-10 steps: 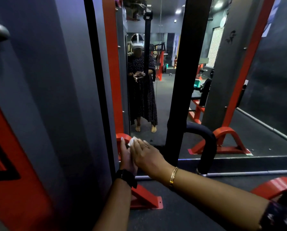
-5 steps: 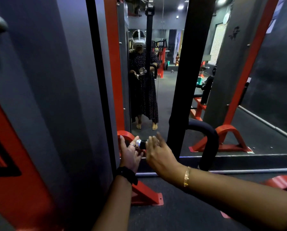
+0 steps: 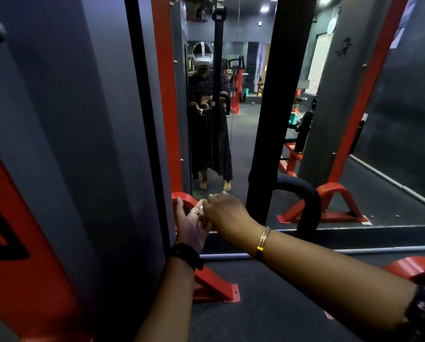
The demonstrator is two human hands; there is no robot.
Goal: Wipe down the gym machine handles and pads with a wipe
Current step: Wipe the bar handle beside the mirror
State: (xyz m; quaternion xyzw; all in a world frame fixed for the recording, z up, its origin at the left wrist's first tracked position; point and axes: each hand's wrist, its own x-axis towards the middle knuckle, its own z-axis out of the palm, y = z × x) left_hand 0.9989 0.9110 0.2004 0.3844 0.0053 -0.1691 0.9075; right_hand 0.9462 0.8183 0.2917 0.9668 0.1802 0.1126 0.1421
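My two hands meet low in front of the mirror. My left hand [image 3: 190,227], with a ring and a black wristband, cups and grips the end of a short bar handle [image 3: 201,210], of which only a pale metal tip shows between the hands. My right hand [image 3: 227,213], with a gold bangle on its wrist, curls over the handle from the right and covers the rest of it. No wipe shows now; I cannot tell whether it lies under my right palm. In the mirror reflection [image 3: 206,107] both hands hold the same short bar.
A black upright post [image 3: 273,95] stands just right of my hands, with a curved black padded bar [image 3: 307,201] beyond it. A grey machine panel [image 3: 83,144] fills the left. A red frame foot [image 3: 216,288] sits on the dark floor below my left wrist.
A white wipe showed between my hands a second ago and is out of sight now. My right hand's fingers were spread half a second ago; they have since closed over the handle.
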